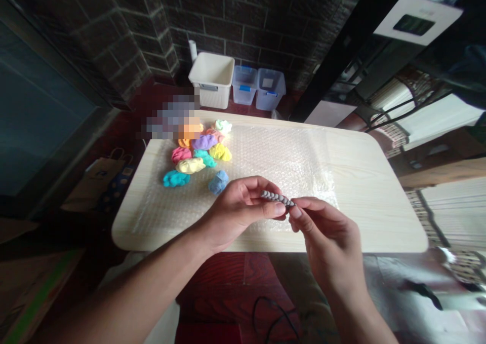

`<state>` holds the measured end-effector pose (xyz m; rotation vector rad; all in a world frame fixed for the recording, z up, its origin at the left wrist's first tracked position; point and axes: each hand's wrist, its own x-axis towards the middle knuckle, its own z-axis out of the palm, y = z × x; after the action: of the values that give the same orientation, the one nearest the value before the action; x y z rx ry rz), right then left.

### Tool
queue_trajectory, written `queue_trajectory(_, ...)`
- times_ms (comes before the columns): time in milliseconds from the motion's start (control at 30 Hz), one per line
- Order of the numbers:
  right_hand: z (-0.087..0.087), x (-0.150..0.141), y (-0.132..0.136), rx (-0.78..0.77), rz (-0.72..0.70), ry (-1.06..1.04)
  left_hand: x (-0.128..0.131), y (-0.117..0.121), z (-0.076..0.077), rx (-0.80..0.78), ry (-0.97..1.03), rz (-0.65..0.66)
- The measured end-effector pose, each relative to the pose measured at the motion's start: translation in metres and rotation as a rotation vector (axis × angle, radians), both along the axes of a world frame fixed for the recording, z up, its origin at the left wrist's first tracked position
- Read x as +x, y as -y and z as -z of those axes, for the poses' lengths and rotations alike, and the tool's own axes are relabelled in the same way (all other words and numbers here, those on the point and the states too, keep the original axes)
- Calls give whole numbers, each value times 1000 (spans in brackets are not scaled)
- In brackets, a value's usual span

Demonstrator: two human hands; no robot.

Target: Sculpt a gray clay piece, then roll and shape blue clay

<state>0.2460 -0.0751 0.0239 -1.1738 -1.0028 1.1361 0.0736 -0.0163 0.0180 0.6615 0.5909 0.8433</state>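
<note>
A short grey strip of rounded, bead-like segments (276,197) is held up above the near part of the table. My left hand (243,204) grips it between thumb and fingers along its length. At its right end, the thumb and fingertips of my right hand (330,235) pinch the tip. Both hands are closed, and their fingertips nearly meet. Beyond my left hand, a blue-grey lump of modelling clay (218,182) lies on a sheet of bubble wrap (261,151).
Several clay lumps, among them teal (176,178), pale yellow (190,165), red (181,154) and purple (204,142), cluster at the table's (364,197) far left. Behind it on the floor stand a white bin (212,75) and two clear boxes with blue latches (270,89).
</note>
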Motion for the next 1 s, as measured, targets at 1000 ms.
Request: queue_trajectory(1000,0,-4,8,159,72,298,5,2,0,24,-45,-58)
